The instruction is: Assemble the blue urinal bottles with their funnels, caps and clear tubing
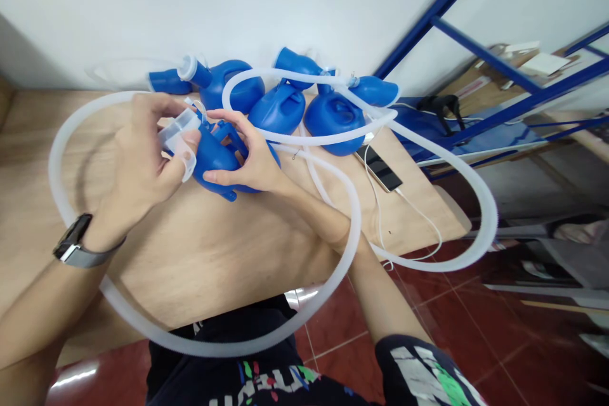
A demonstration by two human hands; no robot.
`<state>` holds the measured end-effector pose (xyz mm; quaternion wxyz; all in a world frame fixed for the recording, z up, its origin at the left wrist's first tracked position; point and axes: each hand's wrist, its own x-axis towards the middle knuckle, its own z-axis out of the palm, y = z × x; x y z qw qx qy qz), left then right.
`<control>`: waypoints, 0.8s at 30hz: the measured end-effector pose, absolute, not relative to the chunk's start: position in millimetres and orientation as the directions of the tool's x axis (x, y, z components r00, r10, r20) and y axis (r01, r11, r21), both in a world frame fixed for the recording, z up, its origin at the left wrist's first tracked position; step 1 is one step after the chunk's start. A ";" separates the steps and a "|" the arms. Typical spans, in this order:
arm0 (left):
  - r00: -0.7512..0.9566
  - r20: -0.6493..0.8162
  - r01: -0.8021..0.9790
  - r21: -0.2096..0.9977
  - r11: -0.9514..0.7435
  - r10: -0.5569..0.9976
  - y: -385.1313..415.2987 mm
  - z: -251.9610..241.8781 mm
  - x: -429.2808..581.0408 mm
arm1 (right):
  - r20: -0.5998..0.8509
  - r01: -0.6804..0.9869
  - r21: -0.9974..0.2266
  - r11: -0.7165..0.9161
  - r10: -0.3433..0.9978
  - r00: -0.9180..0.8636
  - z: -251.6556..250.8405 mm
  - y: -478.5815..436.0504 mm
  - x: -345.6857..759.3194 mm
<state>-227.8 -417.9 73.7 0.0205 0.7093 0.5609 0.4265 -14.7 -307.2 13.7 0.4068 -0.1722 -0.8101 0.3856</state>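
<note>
My left hand (pixel 150 155) is closed round a clear whitish plastic fitting (pixel 179 132), pinched between thumb and fingers at the near end of a blue bottle. That blue plastic bottle (pixel 212 158) lies tilted over the table, with my right hand (pixel 252 155) wrapped over its handle side. Whether the fitting is fixed to the bottle is hard to see behind my fingers. A translucent ribbed hose (pixel 349 238) loops round both my hands, passing under my left forearm and over my right.
More blue bottles (pixel 278 108) with handles and blue spouts (pixel 378 90) stand along the wall. A phone (pixel 380 168) with a white cable (pixel 421 212) lies on the wooden table (pixel 190 260). Blue metal rails (pixel 485 54) rise at the right, above a red tiled floor (pixel 457 323).
</note>
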 end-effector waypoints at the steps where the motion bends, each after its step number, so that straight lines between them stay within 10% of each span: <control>1: 0.043 0.557 0.791 0.488 -0.369 0.829 -418.9 74.8 -229.0 | 0.543 -0.031 -0.748 0.663 0.585 -0.602 13.7 -306.8 -14.0; 24: 0.180 0.533 0.678 0.542 -0.497 0.827 -409.6 29.8 -223.5 | 0.592 0.368 -0.324 0.872 0.490 -0.640 42.3 -338.5 16.8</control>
